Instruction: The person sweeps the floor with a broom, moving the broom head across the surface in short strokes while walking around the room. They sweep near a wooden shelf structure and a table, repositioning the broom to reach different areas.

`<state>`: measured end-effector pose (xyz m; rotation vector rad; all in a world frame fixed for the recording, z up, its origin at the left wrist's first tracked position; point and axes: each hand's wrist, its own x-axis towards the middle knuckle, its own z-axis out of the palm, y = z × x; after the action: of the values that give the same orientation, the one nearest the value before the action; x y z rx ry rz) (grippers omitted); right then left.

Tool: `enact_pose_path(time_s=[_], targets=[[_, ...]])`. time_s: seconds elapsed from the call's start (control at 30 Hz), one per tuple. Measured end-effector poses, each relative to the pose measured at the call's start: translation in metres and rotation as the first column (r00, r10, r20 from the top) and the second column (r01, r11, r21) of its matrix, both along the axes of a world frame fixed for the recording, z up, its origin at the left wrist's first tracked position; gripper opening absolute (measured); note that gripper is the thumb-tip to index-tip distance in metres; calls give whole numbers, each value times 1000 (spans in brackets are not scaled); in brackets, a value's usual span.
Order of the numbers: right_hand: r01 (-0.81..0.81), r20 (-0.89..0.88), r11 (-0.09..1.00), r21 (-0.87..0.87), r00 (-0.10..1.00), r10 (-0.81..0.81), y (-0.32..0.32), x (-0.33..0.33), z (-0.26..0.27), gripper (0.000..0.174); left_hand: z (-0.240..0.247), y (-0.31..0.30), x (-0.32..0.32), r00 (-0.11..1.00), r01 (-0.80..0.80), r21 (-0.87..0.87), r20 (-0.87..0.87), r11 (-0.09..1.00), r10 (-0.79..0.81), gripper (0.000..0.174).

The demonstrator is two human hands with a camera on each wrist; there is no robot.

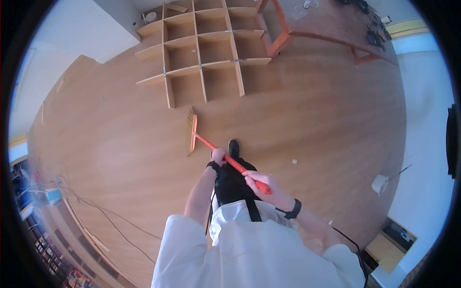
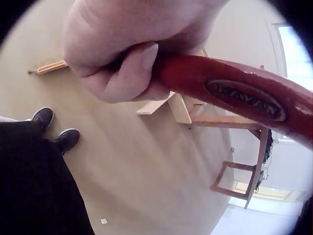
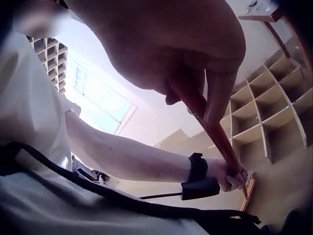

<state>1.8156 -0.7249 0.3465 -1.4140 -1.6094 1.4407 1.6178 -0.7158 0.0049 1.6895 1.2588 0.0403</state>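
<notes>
A broom with a long red handle [image 1: 234,163] slants across the front of the body in the head view. Its orange head [image 1: 194,132] with straw-coloured bristles [image 1: 189,126] is at the floor, below the wooden grid. My left hand [image 1: 218,155] grips the handle low down, fingers curled round it; in the left wrist view this fist [image 2: 127,54] wraps the red shaft beside a moulded oval label. Near the top end, my right hand [image 1: 263,182] holds the same handle. The right wrist view shows the right hand [image 3: 171,49] from below, its fingers round the shaft.
A wooden grid shelf [image 1: 201,53] lies ahead on the brown floor [image 1: 120,125]. Right of it stands a reddish table [image 1: 331,21] with cables. A small pale scrap [image 1: 294,162] lies right of the feet, and a white dustpan-like object [image 1: 379,183] farther right. Cables [image 1: 103,209] run along the left.
</notes>
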Motion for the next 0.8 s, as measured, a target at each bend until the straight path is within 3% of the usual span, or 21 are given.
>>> enact_pose_path(time_s=[0.03,0.07,0.13,0.17,0.27,0.47,0.5,0.6,0.8], targets=[[26,30,999,-24,999,-25,-4,2,6,17,-9,-4,20,848,-435,-419,106,797,518,11],[24,32,999,-32,999,-23,-7,2,13,17,5,-1,37,462,-593,-755,-35,279,886,8],[30,111,992,-121,994,-16,-9,1,25,18,33,4,52,467,-542,-800,-31,258,884,8],[45,107,997,-64,994,-38,-9,0,31,17,34,9,63,458,-604,-782,-180,156,870,8],[90,147,993,-75,986,-78,-11,-6,42,16,40,9,66,448,-521,-842,-128,142,885,8],[30,233,998,50,972,-41,-13,-26,59,10,84,10,36,419,-559,-815,-117,154,901,9],[44,200,994,100,978,-64,-14,-29,60,8,81,7,34,373,-563,-817,-111,129,921,8],[34,159,985,170,985,-62,-14,-34,55,8,91,7,20,379,-573,-802,-76,170,922,11],[54,164,994,97,984,-69,-16,-39,53,8,94,11,9,297,-632,-767,-102,115,949,10]])
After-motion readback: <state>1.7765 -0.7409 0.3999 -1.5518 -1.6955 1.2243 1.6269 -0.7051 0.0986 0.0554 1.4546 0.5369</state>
